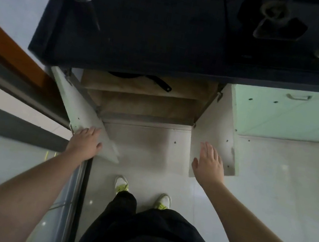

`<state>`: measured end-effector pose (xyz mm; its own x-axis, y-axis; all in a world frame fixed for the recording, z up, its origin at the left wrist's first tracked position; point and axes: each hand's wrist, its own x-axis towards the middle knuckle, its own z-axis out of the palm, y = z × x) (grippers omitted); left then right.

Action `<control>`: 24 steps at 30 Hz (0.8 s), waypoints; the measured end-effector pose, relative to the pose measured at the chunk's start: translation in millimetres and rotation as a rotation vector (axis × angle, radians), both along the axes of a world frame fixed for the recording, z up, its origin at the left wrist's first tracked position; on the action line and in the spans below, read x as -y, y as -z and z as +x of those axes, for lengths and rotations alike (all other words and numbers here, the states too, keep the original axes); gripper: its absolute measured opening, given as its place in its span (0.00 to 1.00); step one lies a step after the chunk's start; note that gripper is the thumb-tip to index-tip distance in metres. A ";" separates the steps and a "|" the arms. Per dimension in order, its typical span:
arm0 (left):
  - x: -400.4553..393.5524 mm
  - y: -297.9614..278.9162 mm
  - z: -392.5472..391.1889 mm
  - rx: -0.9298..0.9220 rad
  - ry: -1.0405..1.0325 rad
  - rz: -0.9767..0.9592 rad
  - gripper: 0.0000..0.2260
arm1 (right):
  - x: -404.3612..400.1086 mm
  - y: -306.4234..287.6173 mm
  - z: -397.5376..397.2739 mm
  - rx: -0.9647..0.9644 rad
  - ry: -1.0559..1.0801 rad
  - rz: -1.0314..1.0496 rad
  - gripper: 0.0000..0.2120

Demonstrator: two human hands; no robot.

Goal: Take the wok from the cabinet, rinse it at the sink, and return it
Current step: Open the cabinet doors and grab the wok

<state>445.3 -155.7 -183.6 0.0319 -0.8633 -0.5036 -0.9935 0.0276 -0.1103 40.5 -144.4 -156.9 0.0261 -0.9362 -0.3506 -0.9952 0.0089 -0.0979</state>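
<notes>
Looking down, we see a cabinet [147, 101] with both doors open under a dark counter [148, 33]. Our left hand [85, 142] curls its fingers over the left door [83, 111]; our right hand [209, 164] lies flat, fingers straight and together, against the right door [215, 126]. The wok [140, 78] sits on the upper shelf, mostly hidden.

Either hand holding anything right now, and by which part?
The left hand grips the free edge of the open left cabinet door. The right hand is flat and open by the right cabinet door, holding nothing.
</notes>
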 end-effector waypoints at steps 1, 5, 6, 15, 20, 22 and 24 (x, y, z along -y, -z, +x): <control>-5.2 -1.8 5.8 -0.026 -0.046 -0.013 0.26 | 3.5 -2.2 15.1 0.019 -0.010 -0.004 0.28; -18.6 -11.5 32.4 -0.115 -0.254 -0.080 0.25 | 14.5 -12.7 76.8 0.055 -0.093 -0.058 0.27; -21.2 -12.9 40.1 -0.129 -0.269 -0.094 0.25 | 16.5 -14.8 91.4 0.059 -0.111 -0.068 0.26; -52.7 -9.0 99.9 -0.178 -0.241 -0.129 0.23 | 22.2 -22.6 214.3 0.067 -0.267 -0.081 0.24; -60.5 -0.4 124.7 -0.131 -0.263 -0.143 0.23 | 23.8 -27.8 262.2 0.065 -0.354 -0.078 0.24; -62.3 0.3 135.2 -0.119 -0.277 -0.148 0.22 | 25.6 -30.2 275.0 0.063 -0.375 -0.077 0.24; -62.3 -0.1 144.3 -0.104 -0.299 -0.163 0.22 | 27.8 -32.3 283.5 0.066 -0.385 -0.077 0.24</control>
<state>589.6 -93.4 -183.5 0.2512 -0.8926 -0.3743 -0.9611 -0.2760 0.0132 324.0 -172.1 -124.5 0.4007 -0.8769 -0.2655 -0.9157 -0.3738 -0.1474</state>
